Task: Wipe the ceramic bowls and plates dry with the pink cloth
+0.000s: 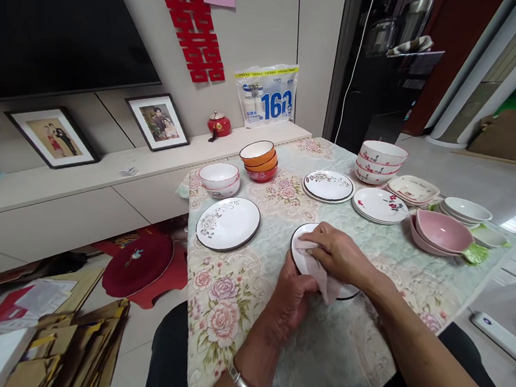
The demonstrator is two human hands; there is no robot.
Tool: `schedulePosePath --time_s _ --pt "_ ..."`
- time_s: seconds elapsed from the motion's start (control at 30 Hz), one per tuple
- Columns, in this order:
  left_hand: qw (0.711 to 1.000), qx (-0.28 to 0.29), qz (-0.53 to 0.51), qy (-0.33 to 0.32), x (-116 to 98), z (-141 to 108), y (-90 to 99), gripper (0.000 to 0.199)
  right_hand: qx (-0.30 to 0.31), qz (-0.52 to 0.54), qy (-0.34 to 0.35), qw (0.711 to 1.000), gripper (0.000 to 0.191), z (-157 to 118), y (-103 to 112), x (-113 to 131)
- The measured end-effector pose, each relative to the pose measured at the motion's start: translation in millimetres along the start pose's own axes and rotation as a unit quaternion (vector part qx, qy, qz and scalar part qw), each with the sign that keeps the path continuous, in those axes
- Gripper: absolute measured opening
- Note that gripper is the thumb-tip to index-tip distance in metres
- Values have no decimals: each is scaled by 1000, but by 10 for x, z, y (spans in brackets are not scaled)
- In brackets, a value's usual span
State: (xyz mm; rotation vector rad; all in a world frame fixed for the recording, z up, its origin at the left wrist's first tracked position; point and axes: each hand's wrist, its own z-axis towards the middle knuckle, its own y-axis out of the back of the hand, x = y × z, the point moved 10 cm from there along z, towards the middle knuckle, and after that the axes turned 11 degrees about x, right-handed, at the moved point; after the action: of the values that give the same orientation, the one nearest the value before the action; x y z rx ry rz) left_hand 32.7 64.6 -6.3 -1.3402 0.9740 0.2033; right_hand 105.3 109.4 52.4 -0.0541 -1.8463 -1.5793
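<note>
A white plate with a dark rim is held tilted above the flowered tablecloth. My left hand grips its left edge, the thumb over the front; a silver bracelet is on that wrist. Bunched in my right hand is a pale pink cloth, pressed on the plate's face. The cloth's lower end hangs over the plate and hides part of it. Nearest on the left lies a larger dark-rimmed plate; behind the held plate are two stacked plates.
White bowls and orange and red bowls stand at the back. To the right are stacked white bowls, floral plates, a squarish dish, pink bowls and small white bowls. A red stool stands left of the table.
</note>
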Motion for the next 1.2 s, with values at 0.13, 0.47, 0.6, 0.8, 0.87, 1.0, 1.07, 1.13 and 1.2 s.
schedulePosePath --time_s 0.13,0.47,0.6,0.8,0.87,1.0,1.07,1.13,1.2 --pt "1000 -7 -17 0 -14 6 7 69 77 58 84 992 34 -54 -86 211" --pt "999 -35 -30 11 32 5 57 74 55 1 -97 994 31 -139 106 -435" --pt "999 -23 -23 13 23 9 38 72 72 -48 -97 992 29 -173 100 -322" --pt "1000 9 -7 -6 -38 -3 -62 72 91 5 35 995 33 -144 -43 181" --pt "1000 5 -3 -4 -31 -11 -57 73 51 8 20 998 31 -75 -36 162" --pt "1000 -5 -7 -3 4 -9 -12 80 -4 -51 -87 995 30 -8 31 -114" --pt "1000 -5 -11 -8 10 0 2 81 -2 -114 -156 981 30 -60 95 -277" --pt "1000 -5 -8 -13 6 8 5 81 22 -171 -202 964 27 -146 152 -384" --pt "1000 -8 -2 -11 6 10 4 79 60 -198 -214 955 21 -226 171 -411"
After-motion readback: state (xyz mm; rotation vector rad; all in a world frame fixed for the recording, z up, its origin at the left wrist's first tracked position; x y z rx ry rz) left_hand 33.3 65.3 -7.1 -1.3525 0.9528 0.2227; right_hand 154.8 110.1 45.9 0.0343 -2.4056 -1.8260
